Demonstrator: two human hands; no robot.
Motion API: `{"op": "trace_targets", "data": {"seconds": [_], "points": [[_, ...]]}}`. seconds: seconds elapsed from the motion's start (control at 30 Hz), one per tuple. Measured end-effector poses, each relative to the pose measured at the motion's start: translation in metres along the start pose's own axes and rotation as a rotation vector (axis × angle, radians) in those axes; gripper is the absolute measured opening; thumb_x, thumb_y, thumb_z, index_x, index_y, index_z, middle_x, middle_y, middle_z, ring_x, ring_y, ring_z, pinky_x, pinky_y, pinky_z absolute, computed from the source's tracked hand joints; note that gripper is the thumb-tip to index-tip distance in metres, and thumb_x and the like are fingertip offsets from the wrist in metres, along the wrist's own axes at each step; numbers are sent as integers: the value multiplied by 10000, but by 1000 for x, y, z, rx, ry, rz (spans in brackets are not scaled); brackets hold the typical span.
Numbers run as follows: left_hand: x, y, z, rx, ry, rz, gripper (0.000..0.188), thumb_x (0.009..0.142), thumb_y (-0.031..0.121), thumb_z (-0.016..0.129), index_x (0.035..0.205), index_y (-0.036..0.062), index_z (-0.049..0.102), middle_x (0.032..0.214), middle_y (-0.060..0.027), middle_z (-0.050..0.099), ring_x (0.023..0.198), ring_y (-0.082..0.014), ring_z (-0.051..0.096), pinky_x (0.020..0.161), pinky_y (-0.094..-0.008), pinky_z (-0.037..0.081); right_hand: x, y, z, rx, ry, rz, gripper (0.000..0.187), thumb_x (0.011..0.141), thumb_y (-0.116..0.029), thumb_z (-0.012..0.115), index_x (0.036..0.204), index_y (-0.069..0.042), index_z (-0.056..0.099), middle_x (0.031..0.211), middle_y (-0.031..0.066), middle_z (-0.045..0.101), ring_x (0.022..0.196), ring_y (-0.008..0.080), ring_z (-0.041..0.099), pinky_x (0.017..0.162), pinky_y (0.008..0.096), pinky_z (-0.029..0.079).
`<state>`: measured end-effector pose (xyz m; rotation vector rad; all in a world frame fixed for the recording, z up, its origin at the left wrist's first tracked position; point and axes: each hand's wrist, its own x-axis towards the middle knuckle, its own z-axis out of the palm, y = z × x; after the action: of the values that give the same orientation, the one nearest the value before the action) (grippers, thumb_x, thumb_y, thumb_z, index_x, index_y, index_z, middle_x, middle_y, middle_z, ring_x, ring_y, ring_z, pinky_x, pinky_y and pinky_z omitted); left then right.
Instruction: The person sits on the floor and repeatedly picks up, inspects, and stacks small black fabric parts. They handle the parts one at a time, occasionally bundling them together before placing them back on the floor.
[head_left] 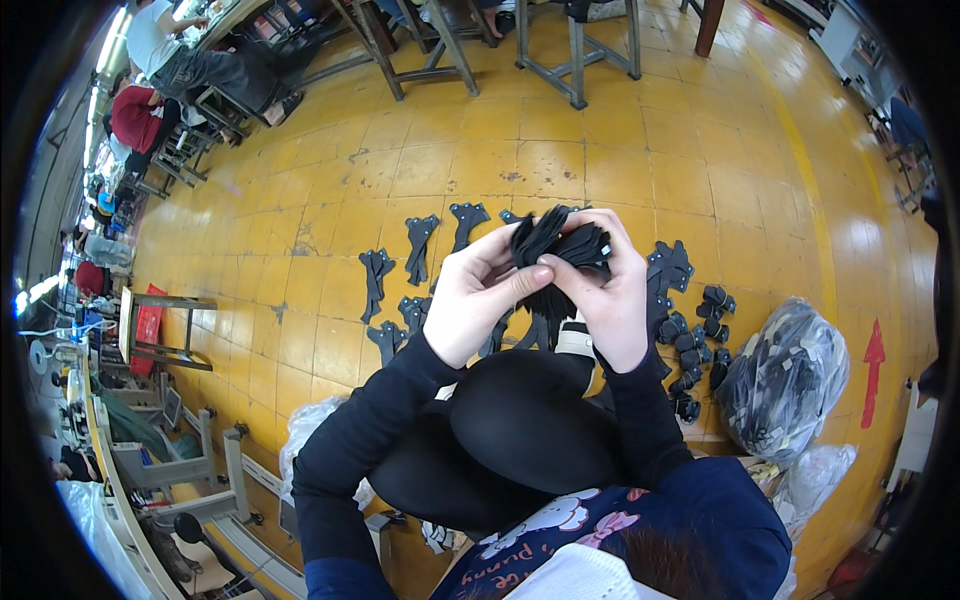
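Note:
Above my knees, both hands grip a thick bundle of thin black strips (543, 238), cut pieces that look like fabric or leather. My left hand (468, 298) closes on its left side and my right hand (617, 300) on its right, thumbs nearly meeting in front. Dark ends fan out at the top and hang down below the thumbs. On the floor beyond lie small piles of flat black forked pieces, one pile (420, 246) left of my hands and another (668, 268) to the right. Some piles are partly hidden behind my hands and legs.
Right of my legs sit several small black tied bundles (688, 350) and a large clear plastic bag (785, 380) full of dark pieces. A red arrow (874, 372) marks the tiled floor. Metal-legged stools (578, 60) stand ahead; people work at tables far left, near a small table (165, 330).

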<state>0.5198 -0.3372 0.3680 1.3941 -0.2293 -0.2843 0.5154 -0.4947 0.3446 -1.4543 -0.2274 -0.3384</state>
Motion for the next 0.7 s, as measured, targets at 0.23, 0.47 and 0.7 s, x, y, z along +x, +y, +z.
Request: {"op": "trace_targets", "data": {"seconds": [0.23,0.47,0.7], "points": [[3,-4,-8,-304,58,-104,283,930,205,573,1138,13,580,1097,-71,626,1005,-148,581,898,-328,450,-1,-3,3,38,-15,17,281,741,-42,738,988,4,613,941,78,580,870,176,589,799,267,452],[4,-4,-8,-376,78,-133,264,952,218,530,1137,36,576,1086,-55,634,956,-119,581,829,-283,423,-1,0,-1,97,-29,55,347,749,-46,745,1060,12,602,984,79,597,927,156,589,834,268,457],[4,-7,-16,-381,58,-143,293,977,221,459,1194,36,527,1125,-78,624,1023,-172,590,913,-350,437,0,-3,-3,236,-76,156,426,729,-3,758,1119,17,587,1041,69,599,969,129,585,849,247,473]]}}
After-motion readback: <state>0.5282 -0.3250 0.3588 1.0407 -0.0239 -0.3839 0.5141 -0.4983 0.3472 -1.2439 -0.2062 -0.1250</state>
